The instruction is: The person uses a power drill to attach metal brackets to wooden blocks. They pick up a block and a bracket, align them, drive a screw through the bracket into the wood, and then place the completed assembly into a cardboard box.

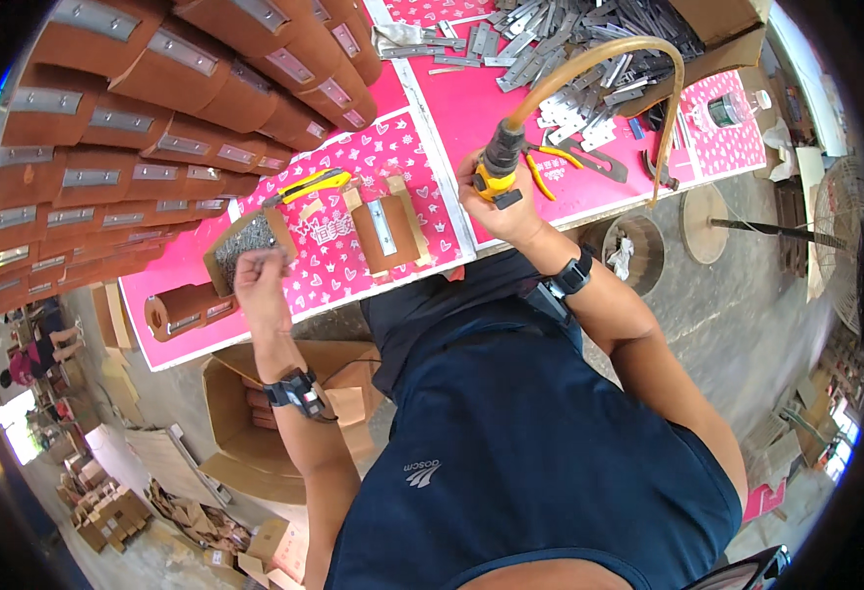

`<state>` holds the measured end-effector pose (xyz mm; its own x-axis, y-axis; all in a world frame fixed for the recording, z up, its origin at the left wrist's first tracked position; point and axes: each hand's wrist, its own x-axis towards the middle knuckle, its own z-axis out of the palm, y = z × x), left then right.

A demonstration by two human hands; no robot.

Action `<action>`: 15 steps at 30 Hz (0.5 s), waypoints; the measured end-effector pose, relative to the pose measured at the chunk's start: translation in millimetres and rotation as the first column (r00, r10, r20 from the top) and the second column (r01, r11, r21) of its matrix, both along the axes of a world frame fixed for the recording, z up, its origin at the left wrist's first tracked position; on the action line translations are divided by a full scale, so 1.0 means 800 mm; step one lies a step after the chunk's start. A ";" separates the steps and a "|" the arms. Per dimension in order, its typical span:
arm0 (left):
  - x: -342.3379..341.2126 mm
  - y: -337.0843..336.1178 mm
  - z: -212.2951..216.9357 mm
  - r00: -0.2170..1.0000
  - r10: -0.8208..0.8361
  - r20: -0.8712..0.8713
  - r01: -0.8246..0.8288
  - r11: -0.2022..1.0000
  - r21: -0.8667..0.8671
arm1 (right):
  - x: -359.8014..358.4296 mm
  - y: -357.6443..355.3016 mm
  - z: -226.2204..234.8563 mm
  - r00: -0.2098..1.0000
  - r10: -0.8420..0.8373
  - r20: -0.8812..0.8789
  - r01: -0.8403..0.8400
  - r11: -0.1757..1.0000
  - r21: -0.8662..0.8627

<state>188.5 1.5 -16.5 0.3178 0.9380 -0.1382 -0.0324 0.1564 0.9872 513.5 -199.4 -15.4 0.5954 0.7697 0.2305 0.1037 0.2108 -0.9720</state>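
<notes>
My right hand [496, 202] grips a yellow and black air tool [499, 167] with an amber hose [609, 59] arching up and right from it. My left hand [260, 280] reaches into a small cardboard box of tiny metal fasteners [245, 244] on the pink table [510, 108], fingers pinched at its lower edge. Between the hands lies a brown wooden piece with a metal strip [385, 231] along its middle. A yellow utility knife [309, 185] lies just beyond the box.
Stacks of brown pieces with metal plates [137, 118] fill the left of the table. A pile of loose metal strips [569, 49] and yellow pliers [542, 167] lie at the right. An open carton [245, 413] stands below the table edge. A plastic bottle [737, 106] sits far right.
</notes>
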 end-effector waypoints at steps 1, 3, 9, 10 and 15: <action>0.019 -0.017 0.008 1.000 -0.017 0.013 0.018 0.999 -0.048 | 0.000 -0.001 -0.003 1.000 -0.017 -0.003 0.017 1.000 0.016; 0.044 -0.050 0.022 0.999 -0.022 0.028 0.024 0.995 -0.096 | 0.001 -0.003 0.004 1.000 0.003 -0.026 -0.002 1.000 0.029; 0.086 -0.117 0.023 0.952 -0.303 0.053 0.308 0.937 -0.164 | -0.003 0.002 0.050 0.933 0.098 -0.347 -0.060 0.991 0.121; 0.094 -0.125 0.029 0.948 -0.313 0.058 0.318 0.936 -0.150 | -0.008 0.005 0.063 0.934 0.097 -0.344 -0.059 0.991 0.117; 0.106 -0.145 0.024 0.927 -0.374 0.013 0.374 0.927 -0.011 | -0.032 0.026 0.116 0.813 0.280 -0.511 -0.122 0.940 0.320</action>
